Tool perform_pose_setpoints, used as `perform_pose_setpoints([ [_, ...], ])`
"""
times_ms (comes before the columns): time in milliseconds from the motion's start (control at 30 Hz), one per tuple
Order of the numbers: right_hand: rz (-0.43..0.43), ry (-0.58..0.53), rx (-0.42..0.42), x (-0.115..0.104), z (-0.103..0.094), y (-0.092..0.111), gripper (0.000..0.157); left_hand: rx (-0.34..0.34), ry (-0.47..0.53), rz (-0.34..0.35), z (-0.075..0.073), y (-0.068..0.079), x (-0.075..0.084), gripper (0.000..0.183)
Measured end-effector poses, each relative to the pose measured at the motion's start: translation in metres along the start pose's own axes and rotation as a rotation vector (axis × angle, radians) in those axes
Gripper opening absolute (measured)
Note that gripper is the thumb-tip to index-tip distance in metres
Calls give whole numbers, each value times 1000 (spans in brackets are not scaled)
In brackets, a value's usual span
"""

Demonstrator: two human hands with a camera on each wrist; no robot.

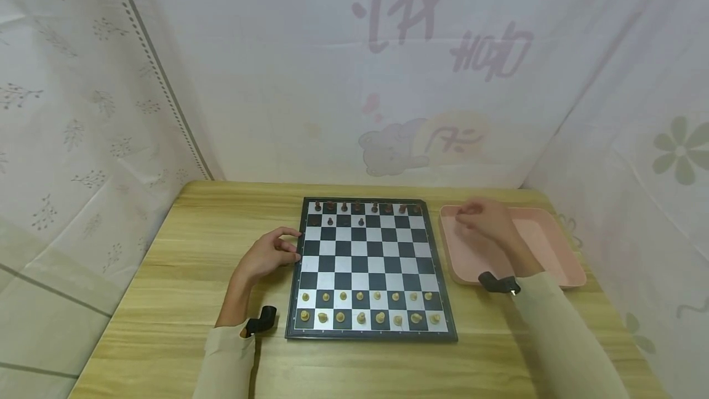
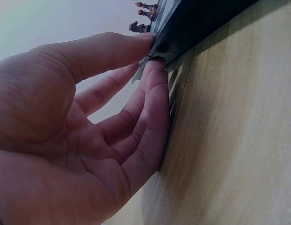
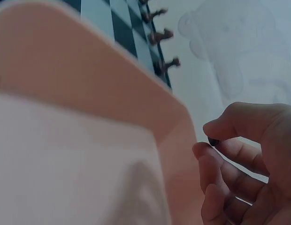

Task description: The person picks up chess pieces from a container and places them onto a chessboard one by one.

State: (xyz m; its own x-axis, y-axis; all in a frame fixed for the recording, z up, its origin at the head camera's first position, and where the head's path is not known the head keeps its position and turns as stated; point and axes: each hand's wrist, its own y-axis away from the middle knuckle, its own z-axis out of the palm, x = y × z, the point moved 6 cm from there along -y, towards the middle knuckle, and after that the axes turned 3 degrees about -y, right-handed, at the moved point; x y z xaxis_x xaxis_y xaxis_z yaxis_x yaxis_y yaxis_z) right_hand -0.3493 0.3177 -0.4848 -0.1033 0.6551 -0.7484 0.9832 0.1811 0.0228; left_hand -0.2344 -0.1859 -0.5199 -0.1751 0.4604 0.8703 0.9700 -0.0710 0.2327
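Note:
A black-and-white chessboard (image 1: 367, 251) lies on the table, with light chess pieces (image 1: 361, 318) in two near rows. Dark red-brown chess pieces (image 1: 344, 207) line its far row, and a few dark pawns (image 1: 361, 221) stand in front at the left. My left hand (image 1: 269, 255) holds the board's left edge, thumb (image 2: 112, 51) at the upper rim and curled fingers (image 2: 152, 112) against the side. Over the far left part of a pink tray (image 1: 554, 245), my right hand (image 1: 487, 221) pinches a small dark chess piece (image 3: 212, 141), mostly hidden by thumb and fingertips.
The wood-grain table (image 1: 188, 263) extends around the board and tray. The tray's raised wall (image 3: 103, 70) runs beside the board's right edge. Pale printed cloth (image 1: 310, 79) hangs behind the table and along both sides.

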Motion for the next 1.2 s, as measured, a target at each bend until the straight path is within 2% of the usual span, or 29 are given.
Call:
perform_pose_setpoints([
  [167, -26, -7, 13, -21, 12, 0, 28, -1, 4, 1, 0, 0, 0, 50],
  [367, -45, 16, 40, -42, 29, -3, 22, 4, -5, -4, 0, 0, -1, 49],
  [533, -90, -13, 12, -61, 47, -7, 20, 2, -8, -8, 0, 0, -1, 49],
  [800, -124, 26, -19, -88, 78, -17, 13, -4, 6, 6, 0, -1, 1, 50],
  [1000, -190, 44, -36, -103, 101, -23, 12, -7, 7, 9, 0, 0, 1, 50],
  [1200, -213, 81, -83, -117, 120, -25, 10, -10, 9, 7, 0, 1, 3, 50],
])
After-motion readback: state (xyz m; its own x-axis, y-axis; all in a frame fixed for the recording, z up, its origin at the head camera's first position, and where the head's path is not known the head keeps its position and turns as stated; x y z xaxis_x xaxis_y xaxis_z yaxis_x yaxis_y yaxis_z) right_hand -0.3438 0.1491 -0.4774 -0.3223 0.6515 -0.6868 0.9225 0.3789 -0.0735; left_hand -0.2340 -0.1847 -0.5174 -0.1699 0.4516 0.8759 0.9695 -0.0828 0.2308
